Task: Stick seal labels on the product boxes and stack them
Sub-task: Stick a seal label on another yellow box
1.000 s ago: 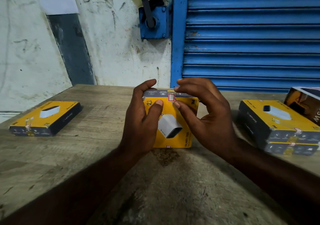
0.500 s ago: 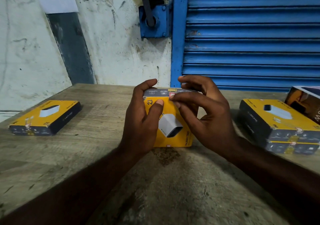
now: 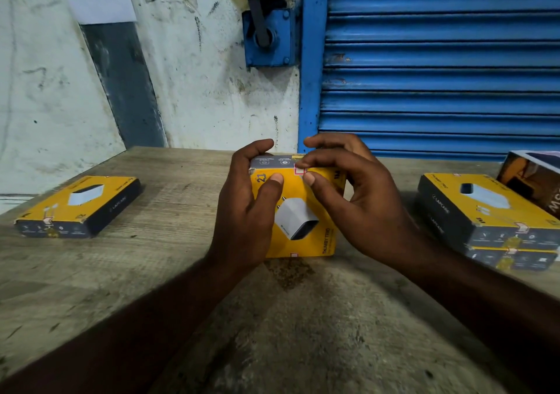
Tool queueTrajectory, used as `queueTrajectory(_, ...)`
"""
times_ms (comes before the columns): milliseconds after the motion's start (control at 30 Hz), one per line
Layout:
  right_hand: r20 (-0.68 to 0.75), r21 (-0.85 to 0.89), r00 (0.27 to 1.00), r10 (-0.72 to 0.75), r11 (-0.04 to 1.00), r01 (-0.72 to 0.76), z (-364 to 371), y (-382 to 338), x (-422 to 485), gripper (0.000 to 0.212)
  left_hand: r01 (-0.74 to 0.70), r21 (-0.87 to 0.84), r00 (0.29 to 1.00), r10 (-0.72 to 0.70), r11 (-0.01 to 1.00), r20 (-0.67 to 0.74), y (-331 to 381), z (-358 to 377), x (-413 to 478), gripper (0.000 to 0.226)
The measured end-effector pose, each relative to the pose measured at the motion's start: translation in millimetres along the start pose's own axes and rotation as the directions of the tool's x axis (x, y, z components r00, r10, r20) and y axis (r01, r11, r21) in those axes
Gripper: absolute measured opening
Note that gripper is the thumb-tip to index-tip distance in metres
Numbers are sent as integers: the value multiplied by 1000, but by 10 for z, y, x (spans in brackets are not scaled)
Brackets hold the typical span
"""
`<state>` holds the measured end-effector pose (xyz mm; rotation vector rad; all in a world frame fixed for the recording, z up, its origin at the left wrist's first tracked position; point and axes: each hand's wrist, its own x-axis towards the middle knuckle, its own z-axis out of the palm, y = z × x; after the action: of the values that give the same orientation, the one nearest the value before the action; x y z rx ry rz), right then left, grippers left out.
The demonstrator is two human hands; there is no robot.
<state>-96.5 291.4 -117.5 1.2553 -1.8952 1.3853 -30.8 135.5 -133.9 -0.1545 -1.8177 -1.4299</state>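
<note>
A yellow and dark product box stands tilted on its lower edge at the middle of the wooden table. My left hand grips its left side, thumb on the yellow face, fingers over the top. My right hand holds the right side; its thumb and forefinger press a small red-and-white seal label over the top edge. A second seal shows at the box's bottom edge.
One sealed yellow box lies flat at the left. Two stacked yellow boxes sit at the right, with a dark and orange box behind them. A white wall and a blue roller shutter stand behind the table.
My right hand's fingers have come down onto the seal label at the box's top edge and now cover most of it. The box and my left hand have barely moved.
</note>
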Motion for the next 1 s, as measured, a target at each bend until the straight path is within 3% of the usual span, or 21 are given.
queueTrajectory(333, 67, 66, 995, 78, 994, -83, -36, 50, 45, 21, 26, 14, 1000, -26, 1000, -4, -27, -11, 26, 37)
queueTrajectory(667, 109, 8, 990, 90, 996, -91, -17, 20, 28, 32, 30, -10, 1000, -30, 999, 5, -27, -11, 27, 37)
queueTrajectory(867, -21, 90, 970, 244, 966, -241, 119, -102, 26, 41, 21, -77, 1000, -20, 997, 10, 16, 14, -28, 26)
queueTrajectory(1000, -33, 104, 962, 270, 959, -265, 129, -90, 21, 31, 11, -87, 1000, -10, 996, 9, 23, 8, -38, 25)
